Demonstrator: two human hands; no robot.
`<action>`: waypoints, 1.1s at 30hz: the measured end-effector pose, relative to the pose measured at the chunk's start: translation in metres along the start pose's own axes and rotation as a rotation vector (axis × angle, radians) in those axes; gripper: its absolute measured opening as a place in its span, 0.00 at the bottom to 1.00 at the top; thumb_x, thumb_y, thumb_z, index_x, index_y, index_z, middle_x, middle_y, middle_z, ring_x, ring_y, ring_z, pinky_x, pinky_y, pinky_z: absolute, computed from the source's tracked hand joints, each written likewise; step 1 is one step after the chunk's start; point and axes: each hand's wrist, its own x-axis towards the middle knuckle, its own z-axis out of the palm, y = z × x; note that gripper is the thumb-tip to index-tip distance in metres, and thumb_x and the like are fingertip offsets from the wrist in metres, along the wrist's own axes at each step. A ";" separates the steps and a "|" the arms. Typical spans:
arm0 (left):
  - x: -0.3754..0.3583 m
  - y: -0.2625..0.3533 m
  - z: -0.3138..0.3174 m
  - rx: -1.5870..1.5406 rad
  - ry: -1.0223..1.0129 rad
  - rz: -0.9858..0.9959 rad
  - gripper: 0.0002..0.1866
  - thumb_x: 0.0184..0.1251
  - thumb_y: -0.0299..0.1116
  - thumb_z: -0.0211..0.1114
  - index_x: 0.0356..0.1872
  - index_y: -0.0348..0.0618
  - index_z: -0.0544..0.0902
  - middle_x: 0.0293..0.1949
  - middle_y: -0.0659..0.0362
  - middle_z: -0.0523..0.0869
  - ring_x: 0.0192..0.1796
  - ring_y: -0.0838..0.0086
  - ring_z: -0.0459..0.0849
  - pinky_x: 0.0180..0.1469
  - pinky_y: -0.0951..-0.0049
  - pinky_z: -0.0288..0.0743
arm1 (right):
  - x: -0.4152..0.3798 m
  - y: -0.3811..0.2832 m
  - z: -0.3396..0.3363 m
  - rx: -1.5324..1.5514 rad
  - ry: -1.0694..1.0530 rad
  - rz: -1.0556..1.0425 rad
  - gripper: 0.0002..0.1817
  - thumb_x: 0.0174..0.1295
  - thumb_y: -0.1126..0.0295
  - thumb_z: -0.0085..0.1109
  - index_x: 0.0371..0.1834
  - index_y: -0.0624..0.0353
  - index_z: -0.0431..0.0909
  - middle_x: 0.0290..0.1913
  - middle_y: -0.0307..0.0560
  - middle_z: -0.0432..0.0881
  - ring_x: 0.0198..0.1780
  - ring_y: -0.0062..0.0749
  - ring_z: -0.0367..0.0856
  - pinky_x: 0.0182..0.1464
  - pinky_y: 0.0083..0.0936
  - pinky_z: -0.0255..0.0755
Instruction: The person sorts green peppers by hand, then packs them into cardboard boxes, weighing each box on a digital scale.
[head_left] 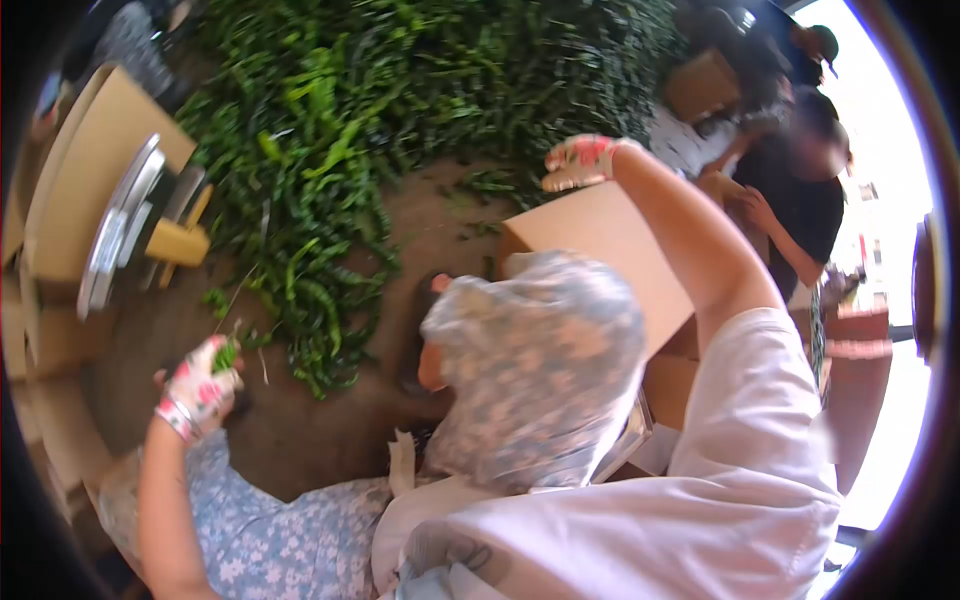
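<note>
My left hand (pixel 200 385), in a white glove with a red flower print, is closed around a small bit of green pepper (pixel 226 355) low on the left, near my knee. My right hand (pixel 582 162), gloved the same way, reaches out at the far edge of a cardboard box (pixel 600 225). Its fingers stretch to the left with nothing seen in them. A big heap of long, twisted green peppers (pixel 320 140) covers the floor in front of me, its near tail reaching toward my left hand.
A cardboard carton (pixel 105 170) on the left stands by a stack of pale flat trays (pixel 125 225) and a small yellow stool (pixel 180 240). Bare brown floor (pixel 430 215) shows between heap and knees. At right, a person in black (pixel 790 205) sits by more boxes.
</note>
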 end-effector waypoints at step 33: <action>0.094 -0.159 0.122 -0.937 0.338 -0.156 0.21 0.60 0.20 0.53 0.55 0.48 0.66 0.37 0.57 0.78 0.27 0.70 0.79 0.26 0.70 0.75 | -0.142 -0.120 0.070 0.035 0.384 -0.148 0.06 0.54 0.68 0.54 0.27 0.56 0.69 0.20 0.53 0.75 0.27 0.54 0.77 0.31 0.43 0.71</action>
